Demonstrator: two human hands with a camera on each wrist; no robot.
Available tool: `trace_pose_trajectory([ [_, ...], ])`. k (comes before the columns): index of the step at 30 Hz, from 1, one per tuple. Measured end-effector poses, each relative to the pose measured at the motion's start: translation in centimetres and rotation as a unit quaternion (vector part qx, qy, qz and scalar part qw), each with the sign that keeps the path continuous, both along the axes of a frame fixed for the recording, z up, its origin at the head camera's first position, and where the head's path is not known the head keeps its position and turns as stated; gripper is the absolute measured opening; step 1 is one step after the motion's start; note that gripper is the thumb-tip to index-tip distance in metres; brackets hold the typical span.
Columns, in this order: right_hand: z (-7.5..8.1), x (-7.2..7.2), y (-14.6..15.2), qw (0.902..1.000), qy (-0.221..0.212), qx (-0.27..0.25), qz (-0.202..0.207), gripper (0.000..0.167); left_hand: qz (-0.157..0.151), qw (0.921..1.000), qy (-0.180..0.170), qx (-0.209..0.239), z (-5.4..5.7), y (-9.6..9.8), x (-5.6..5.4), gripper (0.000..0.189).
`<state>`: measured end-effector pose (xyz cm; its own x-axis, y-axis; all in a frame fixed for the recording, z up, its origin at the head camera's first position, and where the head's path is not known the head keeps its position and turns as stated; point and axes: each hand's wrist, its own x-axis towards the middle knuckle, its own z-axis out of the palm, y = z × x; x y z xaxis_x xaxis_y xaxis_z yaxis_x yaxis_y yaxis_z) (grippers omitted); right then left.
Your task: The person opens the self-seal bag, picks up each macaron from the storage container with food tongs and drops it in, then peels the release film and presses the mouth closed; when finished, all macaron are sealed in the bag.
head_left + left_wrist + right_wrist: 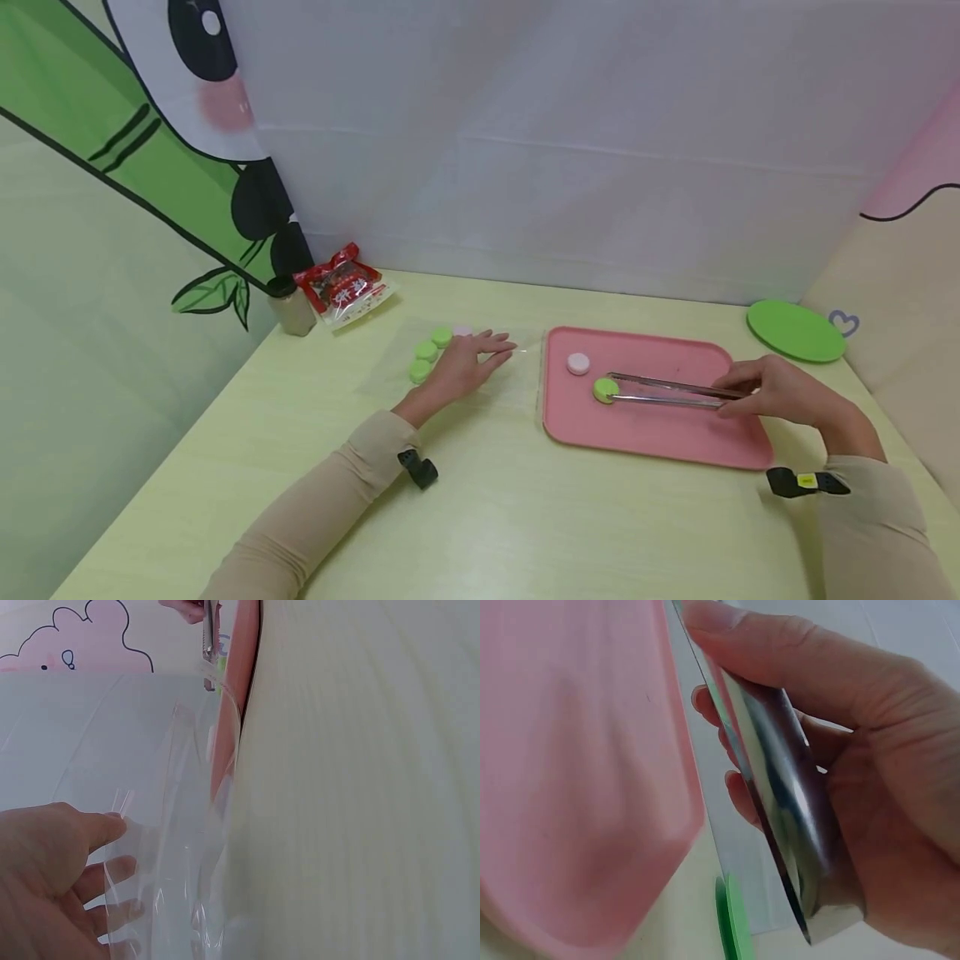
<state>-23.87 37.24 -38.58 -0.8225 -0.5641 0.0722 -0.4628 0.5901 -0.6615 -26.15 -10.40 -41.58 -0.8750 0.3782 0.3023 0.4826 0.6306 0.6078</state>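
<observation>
My right hand [780, 396] grips a pair of metal tongs [667, 398], its thumb and fingers on either side of the handle. At the far end, the tips of the tongs flank a small round green macaron-like piece [605, 390] over the pink tray [660, 433]. A pale pink round piece [578, 363] lies on the tray beyond it. My left hand [467, 362], fingers extended and spread, touches a clear plastic bag [172, 847] left of the tray. Several green pieces [425, 351] and a pale pink one [462, 331] lie by that hand, the latter partly hidden.
A red and white snack packet [347, 287] and a dark-lidded jar [291, 308] stand at the back left. At the back right is a green round plate [797, 331]. A printed cloth [570, 167] hangs behind the table [480, 517].
</observation>
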Motion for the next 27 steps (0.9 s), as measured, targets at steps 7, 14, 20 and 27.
trace_pose_trajectory([
  [7, -0.5, -0.3, 0.1, 0.9999, -0.011, -0.005, 0.005, 0.027, -0.003, 1.0000, 0.005, 0.004, 0.0, 0.0, -0.1, 0.027],
  [14, -0.9, -0.5, -0.5, 0.9998, -0.009, 0.016, -0.002, 0.028, -0.003, 0.9999, 0.008, 0.006, 0.0, 0.1, -0.1, 0.026],
  [20, -0.9, -0.7, -0.8, 0.9997, -0.004, 0.022, -0.013, 0.028, -0.004, 1.0000, 0.003, 0.003, 0.2, 0.1, -0.1, 0.027],
  [27, -0.6, -0.4, -1.3, 0.9997, -0.007, 0.011, -0.019, 0.025, -0.002, 0.9999, -0.007, 0.008, 0.2, 0.1, -0.1, 0.027],
])
